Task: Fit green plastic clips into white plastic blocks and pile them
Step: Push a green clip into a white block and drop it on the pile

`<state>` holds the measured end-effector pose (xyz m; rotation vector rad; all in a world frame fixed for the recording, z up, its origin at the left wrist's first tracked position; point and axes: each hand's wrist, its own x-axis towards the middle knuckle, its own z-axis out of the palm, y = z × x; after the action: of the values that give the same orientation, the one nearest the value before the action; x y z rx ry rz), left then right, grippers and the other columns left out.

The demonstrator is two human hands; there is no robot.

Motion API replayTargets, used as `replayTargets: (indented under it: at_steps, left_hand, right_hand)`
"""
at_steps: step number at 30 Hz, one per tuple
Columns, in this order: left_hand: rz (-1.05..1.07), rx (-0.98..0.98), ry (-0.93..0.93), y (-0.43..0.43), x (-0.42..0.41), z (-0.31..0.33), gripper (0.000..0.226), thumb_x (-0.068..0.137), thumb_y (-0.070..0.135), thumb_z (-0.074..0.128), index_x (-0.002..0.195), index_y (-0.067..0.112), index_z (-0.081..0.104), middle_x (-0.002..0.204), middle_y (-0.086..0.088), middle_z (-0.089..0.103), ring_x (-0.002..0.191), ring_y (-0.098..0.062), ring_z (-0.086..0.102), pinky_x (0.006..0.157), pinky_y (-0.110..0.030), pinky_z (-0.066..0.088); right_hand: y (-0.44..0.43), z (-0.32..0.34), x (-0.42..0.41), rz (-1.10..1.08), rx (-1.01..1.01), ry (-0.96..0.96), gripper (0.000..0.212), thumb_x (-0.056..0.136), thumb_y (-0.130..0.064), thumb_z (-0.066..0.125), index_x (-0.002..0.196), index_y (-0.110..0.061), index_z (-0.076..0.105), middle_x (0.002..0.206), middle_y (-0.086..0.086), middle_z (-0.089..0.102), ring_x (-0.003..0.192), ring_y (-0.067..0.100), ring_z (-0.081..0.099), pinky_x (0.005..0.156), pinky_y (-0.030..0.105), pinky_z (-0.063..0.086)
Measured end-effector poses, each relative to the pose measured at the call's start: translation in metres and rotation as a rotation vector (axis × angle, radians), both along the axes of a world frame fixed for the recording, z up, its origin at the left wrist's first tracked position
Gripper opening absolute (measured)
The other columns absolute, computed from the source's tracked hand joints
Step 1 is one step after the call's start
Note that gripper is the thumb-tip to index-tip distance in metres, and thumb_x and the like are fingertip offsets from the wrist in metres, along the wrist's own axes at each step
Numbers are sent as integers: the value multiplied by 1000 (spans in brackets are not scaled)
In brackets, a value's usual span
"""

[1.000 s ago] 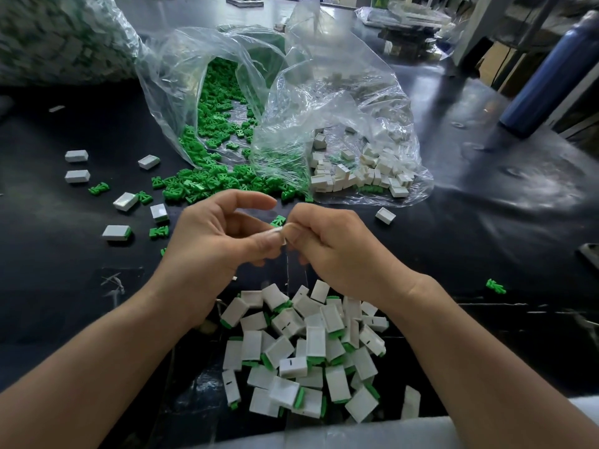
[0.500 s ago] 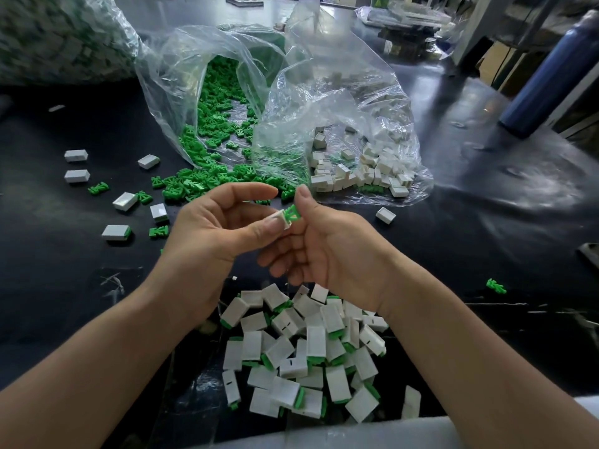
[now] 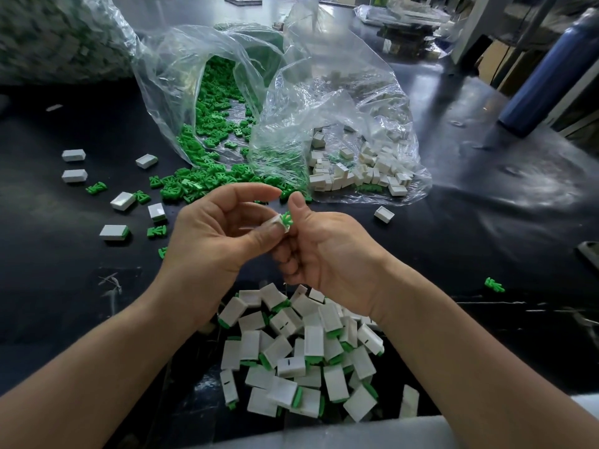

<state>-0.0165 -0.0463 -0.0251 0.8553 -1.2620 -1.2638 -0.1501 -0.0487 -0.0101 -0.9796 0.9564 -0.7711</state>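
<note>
My left hand (image 3: 214, 234) pinches a small white block (image 3: 274, 221) between thumb and fingers above the table's middle. A green clip (image 3: 287, 219) sticks out of the block's right end. My right hand (image 3: 327, 251) is against it, thumb raised beside the clip and fingers curled under the block. Below my hands lies a pile of fitted blocks (image 3: 301, 354), white with green ends. One clear bag spills loose green clips (image 3: 207, 157), and a second clear bag holds empty white blocks (image 3: 356, 170).
Loose white blocks (image 3: 122, 200) and stray clips (image 3: 157, 231) are scattered on the black table at the left. One white block (image 3: 384, 214) and one clip (image 3: 494, 284) lie at the right. A blue bottle (image 3: 547, 76) stands at the far right.
My hands have lifted slightly and my right hand has uncurled, so the green clip shows at the end of the white block. The pile and bags have not moved.
</note>
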Motion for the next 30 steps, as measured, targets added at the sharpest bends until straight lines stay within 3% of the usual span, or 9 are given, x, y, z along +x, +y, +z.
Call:
replayTargets:
  at_steps: [5,11,14,19,30]
  left_hand:
    - [-29,41,58,-1,0,-1,26,58,13,69,84,19,70,67,-2,68,53,-15,61,53,-24,53]
    - [-3,57,50,-1,-1,2,30,59,13,69,88,19,67,68,3,69,58,-8,62,54,-18,51]
    - [-8,86,61,-1,-1,2,29,61,10,73,89,17,68,69,3,69,59,-9,63,57,-20,52]
    - [-14,133,63,1,-1,5,27,62,10,63,88,12,66,67,-4,69,54,-15,62,55,-26,54]
    - [-36,87,66,2,-1,5,24,65,5,63,88,13,67,71,-6,70,51,-21,57,53,-30,54]
  right_hand:
    - [1,-3,3,-15,-22,-9,42,96,-40,36,69,-11,50,56,0,46,50,12,39,48,21,34]
    - [0,-1,1,52,-2,-19,50,96,-45,28,69,-11,51,58,0,52,51,9,46,53,22,34]
    - [-1,-1,-1,44,-34,27,47,96,-44,31,68,-12,52,56,-3,54,50,8,47,51,20,36]
    - [-1,-3,-2,43,-131,162,42,95,-43,36,69,-14,53,57,-5,55,52,9,47,52,21,35]
    - [-3,-5,-3,81,-203,220,43,92,-48,36,70,-17,56,58,-8,59,53,8,50,51,20,35]
